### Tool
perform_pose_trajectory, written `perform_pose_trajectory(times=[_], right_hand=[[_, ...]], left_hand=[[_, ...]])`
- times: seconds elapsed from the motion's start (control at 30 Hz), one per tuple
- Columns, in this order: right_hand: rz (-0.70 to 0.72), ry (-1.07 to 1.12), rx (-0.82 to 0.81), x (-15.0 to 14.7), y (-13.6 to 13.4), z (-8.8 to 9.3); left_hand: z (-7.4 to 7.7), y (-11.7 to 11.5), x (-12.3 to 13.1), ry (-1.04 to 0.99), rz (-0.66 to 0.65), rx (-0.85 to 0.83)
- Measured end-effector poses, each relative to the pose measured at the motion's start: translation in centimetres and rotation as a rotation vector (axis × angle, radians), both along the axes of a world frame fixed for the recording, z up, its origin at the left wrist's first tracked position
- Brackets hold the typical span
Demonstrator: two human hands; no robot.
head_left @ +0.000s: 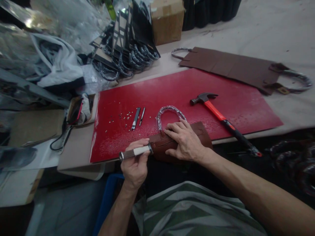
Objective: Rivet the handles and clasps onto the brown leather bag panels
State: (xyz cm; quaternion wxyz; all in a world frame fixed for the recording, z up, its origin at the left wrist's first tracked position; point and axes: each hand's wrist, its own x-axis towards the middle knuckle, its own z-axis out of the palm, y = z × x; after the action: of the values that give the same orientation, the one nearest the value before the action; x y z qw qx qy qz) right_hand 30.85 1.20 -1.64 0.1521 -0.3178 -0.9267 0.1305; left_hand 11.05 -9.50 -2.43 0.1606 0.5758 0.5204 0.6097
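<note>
While beneath palm (187,144), bag (158,145) beside grip (135,165).

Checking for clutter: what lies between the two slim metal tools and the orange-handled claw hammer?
In the head view, only the plastic-wrapped handle loop of the brown leather piece lies there.

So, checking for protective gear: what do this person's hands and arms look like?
Both the left hand and right hand are bare: no gloves, rings or watch visible. Forearms uncovered, no sleeves showing. A green striped shirt covers the torso.
</note>
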Motion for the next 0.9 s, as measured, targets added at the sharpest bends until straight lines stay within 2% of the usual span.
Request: perform_pose_trajectory(times=[0.3,0.9], right_hand=[[-0.005,0.011,-0.015,0.0,-0.1,0.2],[-0.007,0.039,-0.017,0.0,-0.1,0.3]], left_hand=[[-0.9,0.6,0.6,0.144,-0.056,0.115],[-1.5,1.0,0.5,0.207,-0.041,0.096]])
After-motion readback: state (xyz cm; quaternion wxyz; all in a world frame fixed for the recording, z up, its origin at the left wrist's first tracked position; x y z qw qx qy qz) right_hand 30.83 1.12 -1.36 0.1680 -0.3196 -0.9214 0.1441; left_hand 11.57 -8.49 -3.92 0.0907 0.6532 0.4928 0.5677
